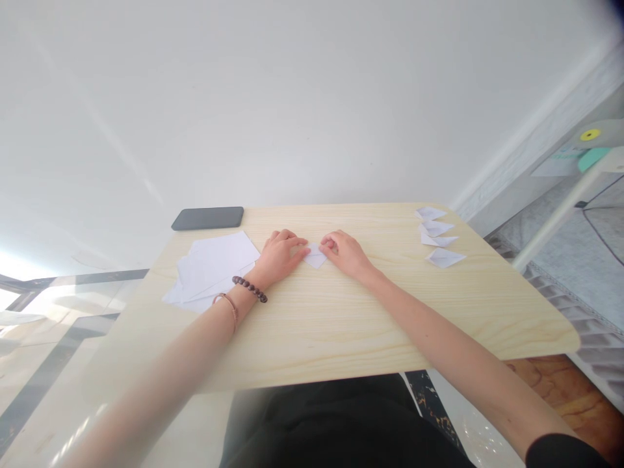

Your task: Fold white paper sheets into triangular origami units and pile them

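A small folded piece of white paper (pixel 316 257) lies near the middle of the table, between my two hands. My left hand (pixel 283 253) pinches its left edge between thumb and fingers. On the opposite side, my right hand (pixel 343 252) has its thumb and fingertips closed on the right edge. Part of the paper is hidden under the fingertips. Beside my left wrist lies a loose stack of white paper sheets (pixel 214 263). Several pointed folded paper pieces (pixel 446 258) sit in a column at the right side of the table.
The light wooden table (pixel 331 325) stands against a white wall (pixel 312 104). A dark phone (pixel 208 218) rests at its back left corner. Off the right edge is a pale metal pole (pixel 560 214) with a yellow and teal part above it.
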The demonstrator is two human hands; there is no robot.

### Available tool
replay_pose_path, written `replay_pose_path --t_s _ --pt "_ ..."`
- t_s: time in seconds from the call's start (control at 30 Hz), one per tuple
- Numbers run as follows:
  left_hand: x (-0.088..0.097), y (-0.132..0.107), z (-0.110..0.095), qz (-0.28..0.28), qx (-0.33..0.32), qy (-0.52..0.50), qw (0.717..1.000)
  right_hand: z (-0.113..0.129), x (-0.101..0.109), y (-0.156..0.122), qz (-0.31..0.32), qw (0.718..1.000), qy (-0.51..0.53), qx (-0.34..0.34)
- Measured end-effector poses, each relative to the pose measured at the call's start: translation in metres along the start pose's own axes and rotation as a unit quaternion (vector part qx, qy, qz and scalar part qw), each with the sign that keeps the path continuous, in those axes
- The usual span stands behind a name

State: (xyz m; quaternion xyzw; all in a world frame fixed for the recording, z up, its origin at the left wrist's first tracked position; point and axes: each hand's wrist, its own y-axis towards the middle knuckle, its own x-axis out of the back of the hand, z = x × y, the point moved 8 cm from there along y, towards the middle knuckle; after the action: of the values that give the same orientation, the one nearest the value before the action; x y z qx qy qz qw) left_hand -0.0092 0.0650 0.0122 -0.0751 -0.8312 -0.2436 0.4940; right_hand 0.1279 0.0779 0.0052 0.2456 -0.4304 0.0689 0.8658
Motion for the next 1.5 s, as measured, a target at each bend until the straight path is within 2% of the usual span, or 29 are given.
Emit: replay_pose_path --t_s 0.13,0.37,0.5,0.6,0.73,1.0,1.1,1.27,1.37,1.5 --pt "-0.001 -0.001 -0.003 0.0 0.017 0.019 1.0 0.003 0.001 -0.003 -0.013 1.0 -0.018 0.01" --pt "-0.008 0.004 0.013 0.024 0.085 -0.041 0.995 0.008 0.002 -0.004 0.005 1.0 -0.01 0.014" --pt "-0.006 0.004 0.014 0.035 0.107 -0.065 0.992 0.011 0.004 -0.005 0.014 1.0 -0.001 0.027" --pt "-0.003 0.002 0.012 0.031 0.114 -0.103 0.988 0.015 0.005 -0.006 0.026 0.998 0.042 0.038" --pt "-0.004 0.0 0.009 0.034 0.117 -0.235 0.964 0.019 0.009 -0.007 0.021 0.99 0.134 0.045" --pt "-0.007 -0.003 0.005 0.064 0.131 -0.369 0.918 0.009 0.009 -0.006 0.022 0.968 0.248 -0.022" --pt "-0.008 -0.005 0.001 0.081 0.137 -0.381 0.911 0.007 0.008 -0.005 0.012 0.957 0.288 -0.026" --pt "-0.007 -0.005 0.0 0.091 0.147 -0.36 0.917 0.002 0.002 -0.004 0.026 0.938 0.34 -0.058" --pt "-0.008 -0.004 0.002 0.092 0.148 -0.379 0.909 0.002 0.0 -0.005 0.048 0.938 0.334 -0.074" --pt "-0.007 -0.003 0.002 0.099 0.142 -0.407 0.897 0.006 0.003 -0.006 0.067 0.962 0.256 -0.068"
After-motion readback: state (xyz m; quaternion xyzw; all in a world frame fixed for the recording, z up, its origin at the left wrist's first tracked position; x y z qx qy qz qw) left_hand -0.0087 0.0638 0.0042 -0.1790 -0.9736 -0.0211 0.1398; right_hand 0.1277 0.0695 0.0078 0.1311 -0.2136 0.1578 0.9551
